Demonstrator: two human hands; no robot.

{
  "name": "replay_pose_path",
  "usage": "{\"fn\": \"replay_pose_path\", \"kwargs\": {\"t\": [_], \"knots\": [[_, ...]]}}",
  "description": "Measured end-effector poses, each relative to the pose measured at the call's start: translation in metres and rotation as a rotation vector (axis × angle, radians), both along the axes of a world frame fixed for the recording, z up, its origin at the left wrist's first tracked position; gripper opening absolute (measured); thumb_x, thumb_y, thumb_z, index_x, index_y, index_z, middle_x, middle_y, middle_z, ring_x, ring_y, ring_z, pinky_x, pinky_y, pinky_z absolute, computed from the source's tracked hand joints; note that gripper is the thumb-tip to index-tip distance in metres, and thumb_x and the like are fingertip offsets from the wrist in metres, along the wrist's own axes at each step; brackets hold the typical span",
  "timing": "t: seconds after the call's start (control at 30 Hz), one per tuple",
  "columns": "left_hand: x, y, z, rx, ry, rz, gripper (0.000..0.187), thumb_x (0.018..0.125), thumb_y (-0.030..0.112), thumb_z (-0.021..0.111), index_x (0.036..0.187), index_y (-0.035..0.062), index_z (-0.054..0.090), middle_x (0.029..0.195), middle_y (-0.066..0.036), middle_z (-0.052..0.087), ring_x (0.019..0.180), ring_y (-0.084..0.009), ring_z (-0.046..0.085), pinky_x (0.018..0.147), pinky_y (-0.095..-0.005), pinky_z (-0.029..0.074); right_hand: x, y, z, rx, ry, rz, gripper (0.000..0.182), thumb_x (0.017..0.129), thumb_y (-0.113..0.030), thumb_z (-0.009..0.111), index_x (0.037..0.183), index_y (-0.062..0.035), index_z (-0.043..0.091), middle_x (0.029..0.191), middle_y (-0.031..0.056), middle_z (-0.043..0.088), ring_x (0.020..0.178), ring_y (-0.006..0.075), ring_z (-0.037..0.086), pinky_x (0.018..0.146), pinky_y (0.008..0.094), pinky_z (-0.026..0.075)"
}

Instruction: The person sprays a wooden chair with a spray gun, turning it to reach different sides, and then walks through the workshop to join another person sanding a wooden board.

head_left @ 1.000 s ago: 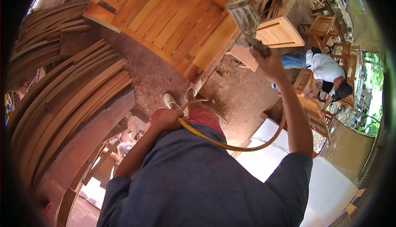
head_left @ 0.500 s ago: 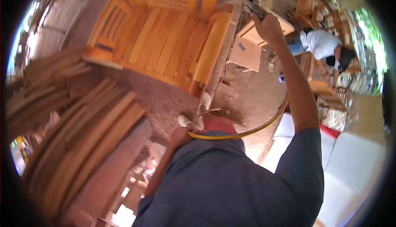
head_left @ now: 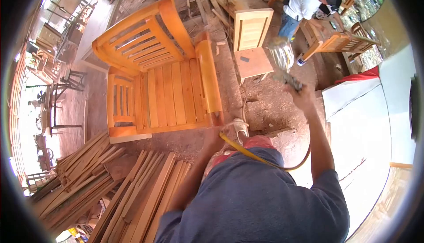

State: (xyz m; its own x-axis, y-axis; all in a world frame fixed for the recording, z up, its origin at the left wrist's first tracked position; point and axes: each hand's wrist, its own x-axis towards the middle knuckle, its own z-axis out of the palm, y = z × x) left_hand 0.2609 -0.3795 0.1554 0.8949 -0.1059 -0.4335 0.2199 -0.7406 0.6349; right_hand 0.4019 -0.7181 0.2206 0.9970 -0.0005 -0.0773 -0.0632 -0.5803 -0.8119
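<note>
My right hand is wrapped round a spray gun, raised in front of me on the right. A shiny cup, blurred by motion, shows at the gun's far end. From my right hand a yellow air hose loops across my waist to my left hand, which is closed round it. My left hand is close to the front corner of a glossy orange wooden armchair. The chair has a slatted back, slatted seat and broad armrests.
Stacked timber strips lie at the lower left. A small panel stands upright behind a low stool. White sheets are on my right. Another person bends over wooden furniture at the upper right.
The view has swung, and the whole armchair now shows. My right hand has come lower and nearer with the spray gun. My left hand still grips the hose, now beside the chair's corner.
</note>
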Motion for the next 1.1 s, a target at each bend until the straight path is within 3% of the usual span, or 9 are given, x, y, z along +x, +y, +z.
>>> {"fn": "replay_pose_path", "kwargs": {"t": [0.07, 0.13, 0.47, 0.53, 0.67, 0.83, 0.9, 1.0, 1.1], "knots": [[0.028, -0.025, 0.027, -0.179, -0.098, -0.027, 0.033, 0.097, 0.037, 0.053, 0.099, 0.0076, 0.069, 0.077, -0.022, 0.064, 0.075, -0.0408, 0.064, 0.067, -0.0478, 0.047, -0.027, -0.019, -0.023, 0.111, -0.030, -0.017, 0.018, 0.089, -0.012, 0.066, 0.100, 0.0020, 0.069, 0.081, 0.0079, 0.070, 0.075, 0.0134, 0.064, 0.069, 0.0299, 0.050], [0.050, -0.054, 0.065, -0.341, -0.449, -0.144, 0.045, 0.096, 0.044, 0.053, 0.078, 0.0039, 0.061, 0.067, -0.016, 0.059, 0.060, -0.0308, 0.059, 0.056, -0.0443, 0.042, -0.052, -0.031, -0.025, 0.175, -0.040, -0.051, 0.016, 0.088, -0.010, 0.067, 0.096, 0.0030, 0.069, 0.081, 0.0063, 0.071, 0.075, 0.0121, 0.064, 0.069, 0.0288, 0.050], [0.052, -0.165, 0.185, -0.249, -0.886, -0.813, 0.049, 0.089, 0.050, 0.058, 0.072, 0.0045, 0.059, 0.079, -0.013, 0.062, 0.067, -0.0324, 0.062, 0.069, -0.0445, 0.046, -0.122, -0.027, 0.028, 0.285, -0.149, -0.204, 0.022, 0.080, -0.005, 0.075, 0.100, 0.0013, 0.068, 0.090, 0.0038, 0.071, 0.080, 0.0098, 0.063, 0.072, 0.0280, 0.051], [0.035, -0.169, 0.204, -0.203, -0.917, -0.892, 0.048, 0.090, 0.049, 0.058, 0.074, 0.0049, 0.061, 0.081, -0.013, 0.063, 0.066, -0.0314, 0.062, 0.071, -0.0442, 0.046, -0.125, -0.035, 0.014, 0.515, -0.182, -0.226, 0.023, 0.078, -0.006, 0.077, 0.099, 0.0008, 0.068, 0.092, 0.0025, 0.069, 0.083, 0.0090, 0.060, 0.075, 0.0272, 0.050], [0.006, -0.174, 0.226, -0.134, -1.169, -0.878, 0.045, 0.088, 0.047, 0.060, 0.076, 0.0042, 0.065, 0.078, -0.013, 0.062, 0.065, -0.0289, 0.061, 0.076, -0.0428, 0.044, -0.123, -0.005, 0.048, 0.839, -0.165, -0.349, 0.024, 0.077, -0.010, 0.079, 0.094, -0.0006, 0.067, 0.085, -0.0016, 0.064, 0.075, 0.0095, 0.054, 0.065, 0.0277, 0.047], [-0.011, -0.172, 0.244, -0.251, -1.240, -0.867, 0.040, 0.083, 0.045, 0.067, 0.076, 0.0052, 0.065, 0.080, -0.010, 0.061, 0.067, -0.0275, 0.060, 0.083, -0.0477, 0.045, -0.145, 0.041, 0.093, 0.477, -0.389, -0.314, 0.028, 0.089, -0.017, 0.066, 0.113, -0.0059, 0.055, 0.102, 0.0046, 0.060, 0.095, 0.0125, 0.057, 0.078, 0.0264, 0.048], [-0.011, -0.164, 0.251, -0.285, -1.236, -0.875, 0.034, 0.083, 0.039, 0.070, 0.081, 0.0053, 0.065, 0.085, -0.010, 0.061, 0.068, -0.0270, 0.059, 0.085, -0.0480, 0.045, -0.148, 0.061, 0.113, 0.349, -0.409, -0.380, 0.043, 0.084, -0.005, 0.071, 0.122, -0.0060, 0.050, 0.110, 0.0065, 0.061, 0.102, 0.0136, 0.060, 0.086, 0.0263, 0.049], [0.005, -0.155, 0.253, -0.568, -1.264, -0.756, 0.024, 0.082, 0.025, 0.073, 0.090, 0.0048, 0.063, 0.095, -0.010, 0.060, 0.074, -0.0265, 0.061, 0.085, -0.0452, 0.046, -0.126, 0.043, 0.110, 0.527, -0.402, -0.371, 0.025, 0.079, -0.011, 0.075, 0.099, -0.0019, 0.064, 0.087, 0.0017, 0.065, 0.077, 0.0088, 0.059, 0.067, 0.0248, 0.048], [0.052, -0.135, 0.163, -0.547, -1.046, -0.315, 0.048, 0.081, 0.018, 0.070, 0.120, 0.0007, 0.048, 0.115, -0.024, 0.056, 0.100, -0.0342, 0.061, 0.084, -0.0438, 0.049, -0.108, 0.028, 0.127, 0.425, -0.437, -0.437, 0.023, 0.076, -0.013, 0.077, 0.095, -0.0001, 0.070, 0.082, 0.0014, 0.069, 0.069, 0.0082, 0.060, 0.062, 0.0235, 0.048]]}}
